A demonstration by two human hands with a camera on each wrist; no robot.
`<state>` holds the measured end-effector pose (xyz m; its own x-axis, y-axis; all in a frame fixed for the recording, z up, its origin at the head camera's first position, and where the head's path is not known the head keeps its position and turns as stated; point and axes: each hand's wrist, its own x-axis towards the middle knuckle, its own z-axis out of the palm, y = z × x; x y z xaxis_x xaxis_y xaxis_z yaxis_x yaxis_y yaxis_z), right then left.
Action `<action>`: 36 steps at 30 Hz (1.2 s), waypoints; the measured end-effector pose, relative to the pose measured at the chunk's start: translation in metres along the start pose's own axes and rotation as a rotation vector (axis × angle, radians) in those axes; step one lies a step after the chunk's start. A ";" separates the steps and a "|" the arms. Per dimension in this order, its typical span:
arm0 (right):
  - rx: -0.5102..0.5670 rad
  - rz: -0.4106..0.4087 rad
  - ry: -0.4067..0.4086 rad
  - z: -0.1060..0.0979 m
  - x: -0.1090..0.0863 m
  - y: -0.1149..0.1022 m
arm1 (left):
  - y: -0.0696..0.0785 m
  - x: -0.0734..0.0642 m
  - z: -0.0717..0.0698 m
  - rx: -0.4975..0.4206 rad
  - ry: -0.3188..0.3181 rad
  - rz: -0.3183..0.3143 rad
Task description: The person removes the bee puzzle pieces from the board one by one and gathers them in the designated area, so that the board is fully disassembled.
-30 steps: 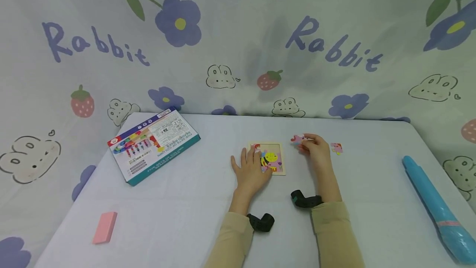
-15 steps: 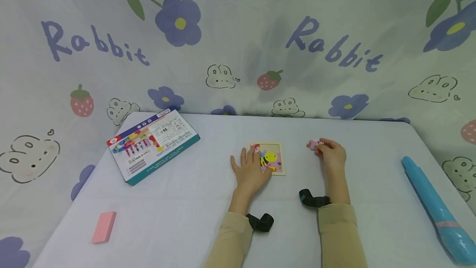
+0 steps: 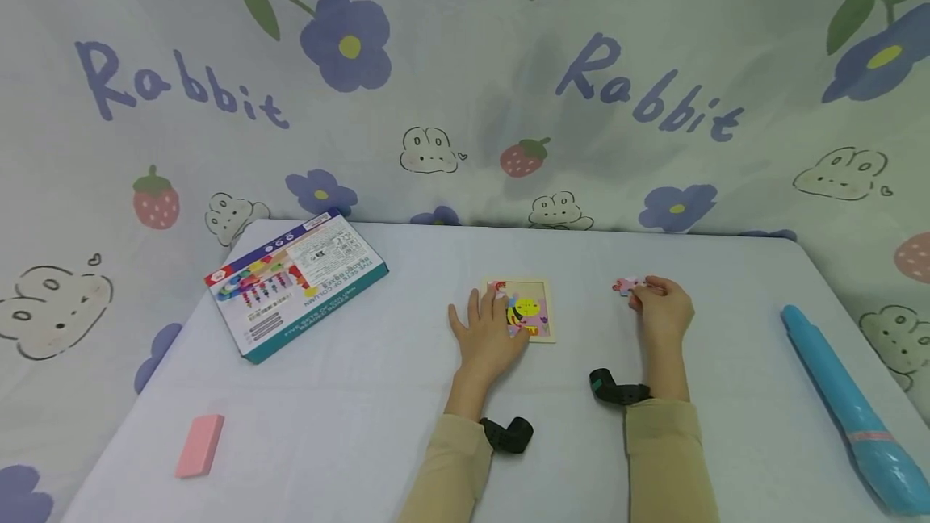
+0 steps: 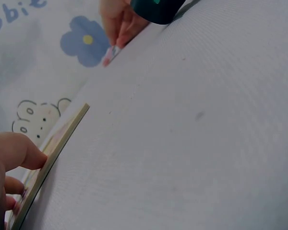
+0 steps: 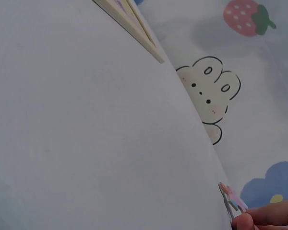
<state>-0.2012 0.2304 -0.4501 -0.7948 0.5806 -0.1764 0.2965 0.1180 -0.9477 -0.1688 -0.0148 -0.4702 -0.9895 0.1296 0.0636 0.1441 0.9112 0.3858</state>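
My left hand (image 3: 485, 341) rests on the left side of a wooden puzzle board (image 3: 550, 321), its fingers spread. In the left wrist view the thumb (image 4: 26, 151) touches the edge of the board's frame. A yellow bee picture (image 3: 529, 311) shows inside the board, partly covered by that hand. To the right, my right hand (image 3: 664, 309) pinches a small pink puzzle piece (image 3: 623, 286) between thumb and fingertips. In the right wrist view the piece (image 5: 234, 196) is tilted, close to the tabletop; whether it touches the table I cannot tell.
A flat white and teal box (image 3: 298, 285) lies at the back left. A pink block (image 3: 199, 446) is at the front left. Along the right edge lies a long blue inflated-looking object (image 3: 846, 410). A printed curtain (image 3: 465, 63) hangs behind the white table (image 3: 334, 426).
My right hand has moved right, away from the board, with the puzzle piece. Another pink piece, visible a second ago at the right, is now out of sight. My left hand stays put.
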 end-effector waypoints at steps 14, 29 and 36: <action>-0.063 0.013 0.025 -0.003 0.002 -0.001 | -0.003 0.001 0.003 -0.038 0.053 0.027; -0.076 -0.013 0.027 -0.005 -0.002 -0.004 | -0.001 0.001 0.000 -0.022 -0.004 -0.010; -0.201 -0.101 -0.004 0.001 -0.005 -0.016 | -0.002 0.002 0.000 -0.041 0.019 -0.014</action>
<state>-0.2022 0.2248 -0.4341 -0.8278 0.5546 -0.0848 0.3148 0.3340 -0.8885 -0.1707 -0.0164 -0.4705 -0.9912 0.1090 0.0749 0.1306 0.8961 0.4242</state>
